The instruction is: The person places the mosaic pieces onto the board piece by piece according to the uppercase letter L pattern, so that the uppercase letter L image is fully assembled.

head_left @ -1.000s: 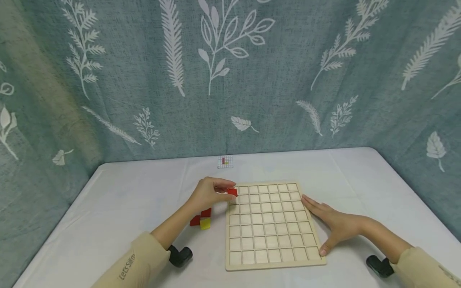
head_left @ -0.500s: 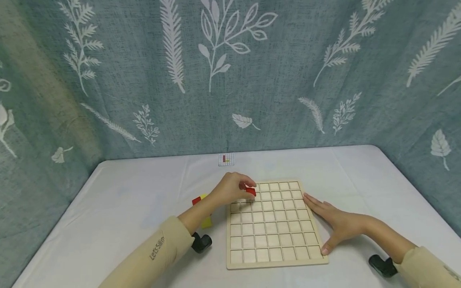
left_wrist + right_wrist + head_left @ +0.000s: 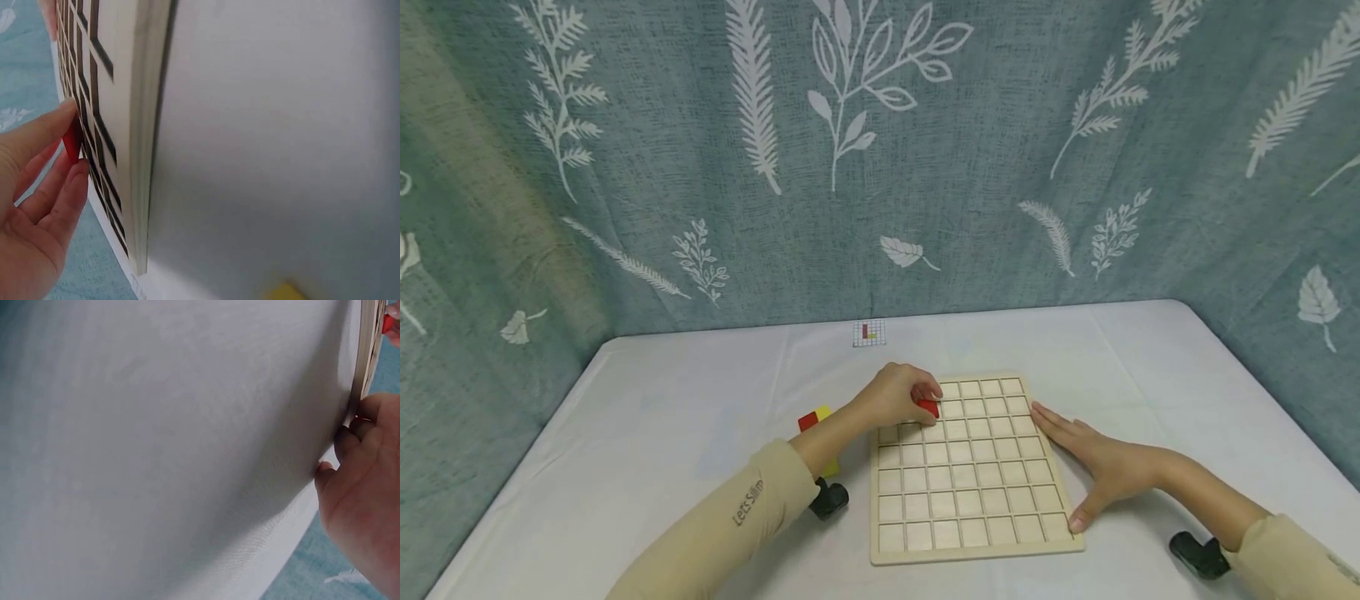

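Observation:
My left hand (image 3: 897,395) pinches a small red tile (image 3: 929,407) between thumb and fingers, low over the upper left part of a wooden grid board (image 3: 977,553). In the left wrist view the red tile (image 3: 73,141) stands on a slant, its lower edge right at the grid's ribs. Along the board's right side lies my right hand (image 3: 1105,468), fingers extended at the upper edge and thumb at the lower right corner. The right wrist view shows its fingertips against the board's side.
Left of the board, partly behind the left forearm, lie a red tile (image 3: 808,421) and yellow tiles (image 3: 823,412). A small printed grid card (image 3: 869,333) with red and yellow marks lies near the table's back edge. A patterned curtain (image 3: 880,167) hangs behind the white table.
My left hand has carried the red tile rightward from the board's upper left corner and lowered it slightly toward the grid. The right hand stays at the board's side.

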`<state>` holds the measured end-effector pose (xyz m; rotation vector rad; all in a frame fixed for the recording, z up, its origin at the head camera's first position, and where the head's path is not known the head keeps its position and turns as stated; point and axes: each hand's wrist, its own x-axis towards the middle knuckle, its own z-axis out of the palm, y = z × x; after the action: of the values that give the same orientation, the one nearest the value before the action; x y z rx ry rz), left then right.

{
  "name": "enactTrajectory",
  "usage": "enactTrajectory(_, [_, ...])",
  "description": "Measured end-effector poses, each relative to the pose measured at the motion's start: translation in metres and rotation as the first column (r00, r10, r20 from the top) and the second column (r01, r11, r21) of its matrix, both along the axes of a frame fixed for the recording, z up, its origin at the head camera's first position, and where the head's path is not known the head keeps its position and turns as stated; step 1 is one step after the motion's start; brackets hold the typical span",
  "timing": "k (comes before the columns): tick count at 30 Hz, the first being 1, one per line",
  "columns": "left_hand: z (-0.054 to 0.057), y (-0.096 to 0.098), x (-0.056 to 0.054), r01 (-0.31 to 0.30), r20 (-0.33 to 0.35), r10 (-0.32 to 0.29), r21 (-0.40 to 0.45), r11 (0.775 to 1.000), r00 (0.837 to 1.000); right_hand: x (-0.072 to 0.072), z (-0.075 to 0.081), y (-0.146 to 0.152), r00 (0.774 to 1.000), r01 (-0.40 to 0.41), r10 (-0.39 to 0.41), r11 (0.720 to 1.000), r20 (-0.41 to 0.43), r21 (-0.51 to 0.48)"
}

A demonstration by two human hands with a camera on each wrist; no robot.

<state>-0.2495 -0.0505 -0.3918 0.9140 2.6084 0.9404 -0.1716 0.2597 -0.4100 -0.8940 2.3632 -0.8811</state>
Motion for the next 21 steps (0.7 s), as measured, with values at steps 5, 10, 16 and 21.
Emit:
enactTrajectory(5, [0.0008, 0.0071, 0.0026, -0.011, -0.025, 0.01, -0.034, 0.999, 1.0, 0.0003, -0.0014, 0.001, 1.0, 0.0, 0.0, 1.0, -0.012, 0.001])
enactTrajectory(10, [-0.0018, 0.0101, 0.0008, -0.035, -0.001, 0.035, -0.032, 0.999, 0.999, -0.0001, -0.0016, 0.0014, 1.0, 0.005, -0.005, 1.0, -0.015, 0.008])
enactTrajectory(16, [-0.0062, 0.0095, -0.0004, -0.025, -0.001, 0.025, -0.008, 1.0, 1.0, 0.0001, -0.0003, 0.0019, 1.0, -0.007, 0.007, 1.0, -0.006, -0.01])
enactTrajectory(21, [-0.0065, 0.0082, -0.0002, 0.009, -0.013, -0.01, -0.033, 0.999, 1.0, 0.0001, -0.0003, 0.0014, 1.0, -0.011, 0.011, 1.0, 0.002, -0.008])
